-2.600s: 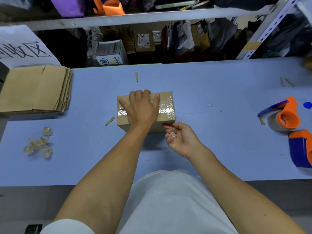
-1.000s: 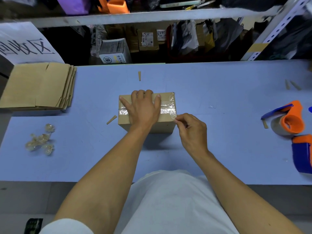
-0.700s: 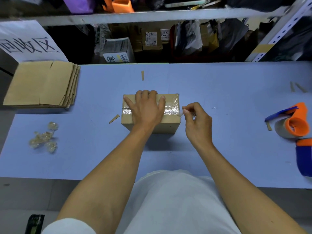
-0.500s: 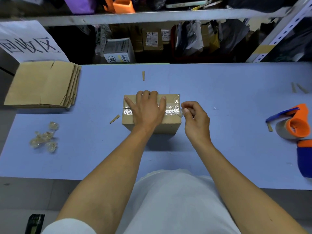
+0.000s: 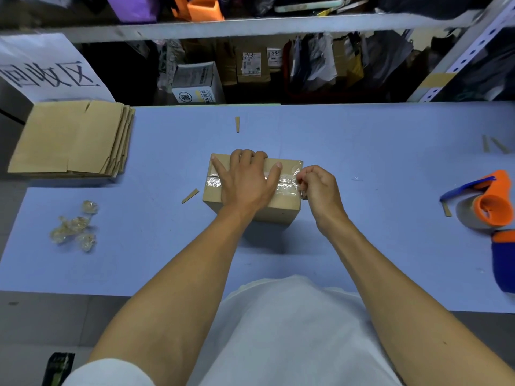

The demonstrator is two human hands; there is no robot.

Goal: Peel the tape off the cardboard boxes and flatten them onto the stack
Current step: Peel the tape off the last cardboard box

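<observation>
A blue table (image 5: 362, 140) fronts cluttered grey metal shelving (image 5: 250, 23) holding parcels and hanging bags.

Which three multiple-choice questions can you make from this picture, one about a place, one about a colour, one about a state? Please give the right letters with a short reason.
1. Where is the stack of flattened cardboard?
A. at the far left of the table
B. at the near right of the table
C. on the shelf

2. What colour is the table?
A. green
B. light blue
C. red

3. What is the left hand doing?
A. hanging beside the table
B. lying flat on top of the cardboard box
C. holding the tape dispenser

Answers:
1 A, it lies by the far left corner.
2 B, the whole surface is light blue.
3 B, its fingers are spread on the box while the right hand pinches the clear tape at the box's right edge.
</observation>
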